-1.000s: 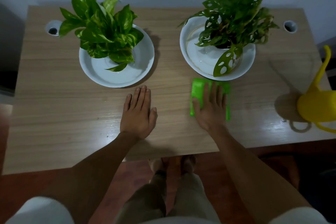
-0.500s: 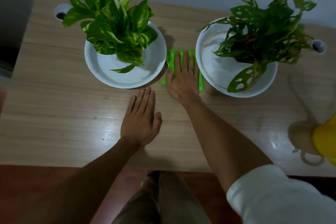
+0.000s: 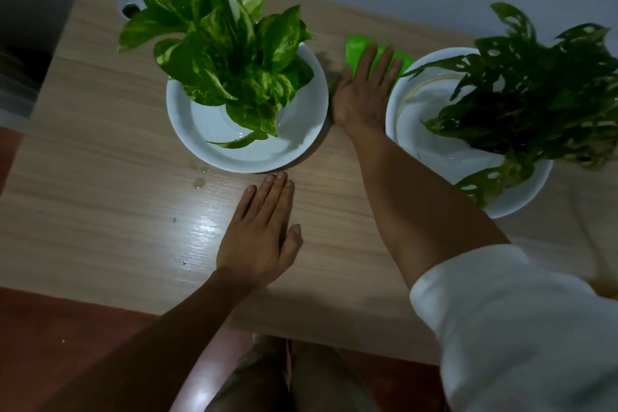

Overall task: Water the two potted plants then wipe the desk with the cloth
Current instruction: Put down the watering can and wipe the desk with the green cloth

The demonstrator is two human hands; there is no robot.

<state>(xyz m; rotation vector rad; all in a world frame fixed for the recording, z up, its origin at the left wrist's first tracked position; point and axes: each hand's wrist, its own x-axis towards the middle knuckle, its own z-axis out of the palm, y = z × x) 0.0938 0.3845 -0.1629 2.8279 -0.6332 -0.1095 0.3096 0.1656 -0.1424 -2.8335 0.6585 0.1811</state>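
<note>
Two potted plants stand in white saucers on the wooden desk [image 3: 100, 197]. The left plant [image 3: 220, 47] has broad variegated leaves over its saucer [image 3: 207, 130]. The right plant [image 3: 531, 84] has dark holed leaves over its saucer [image 3: 424, 130]. Between the saucers, far back on the desk, my right hand [image 3: 364, 90] presses flat on the bright green cloth [image 3: 356, 47], most of which it covers. My left hand [image 3: 264, 234] lies flat on the desk, palm down, fingers together, just in front of the left saucer, holding nothing.
Water drops [image 3: 198, 183] sit on the desk left of my left hand. A round cable hole [image 3: 129, 7] is at the back left corner. The wall runs close behind the desk. A sliver of yellow [image 3: 610, 294] shows at the right edge.
My right hand has pushed the cloth farther back between the two saucers. My head has leaned forward, so the yellow watering can has nearly left view. The left hand stays planted.
</note>
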